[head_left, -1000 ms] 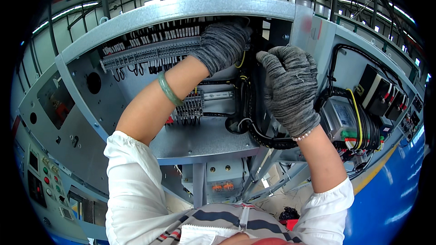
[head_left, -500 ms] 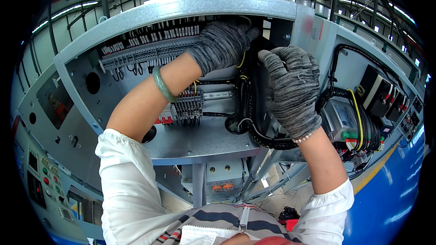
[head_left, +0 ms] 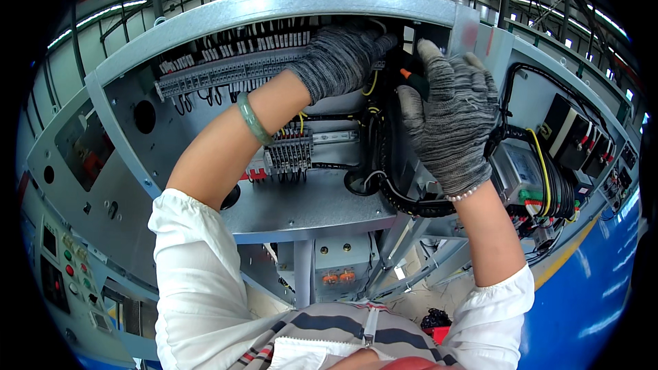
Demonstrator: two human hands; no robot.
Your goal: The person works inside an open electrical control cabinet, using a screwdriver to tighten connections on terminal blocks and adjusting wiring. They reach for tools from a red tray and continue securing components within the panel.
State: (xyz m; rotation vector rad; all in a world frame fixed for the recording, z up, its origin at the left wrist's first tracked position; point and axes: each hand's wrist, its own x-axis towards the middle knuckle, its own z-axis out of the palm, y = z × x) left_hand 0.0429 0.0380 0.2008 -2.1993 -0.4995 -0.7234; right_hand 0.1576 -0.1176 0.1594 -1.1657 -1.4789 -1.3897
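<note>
Holding: R hand (head_left: 456, 113), gloved, thumb & fingers closed in on dark, orange-marked tool (head_left: 417, 83); far end lost in shadow, so type unclear.
L hand (head_left: 343, 58): gloved, over R end of upper connector row (head_left: 226, 72); fingertips in dark corner, can't tell if gripping or just touching.
Connector row spot: inside top of cabinet (head_left: 288, 3), stretching left from L hand, wires above & below.
Yellow wire (head_left: 371, 83): just below L hand, nr black wire bundle (head_left: 373, 137).
Lower connector block (head_left: 289, 154): below L forearm, no hand on it.
Cabinet corner step: prob. wire work at that row end, L steadying, R w/ tool at the ready.
Tool's next need: likely lining up w/ spot by L fingers, w/o snagging the bundle.
</note>
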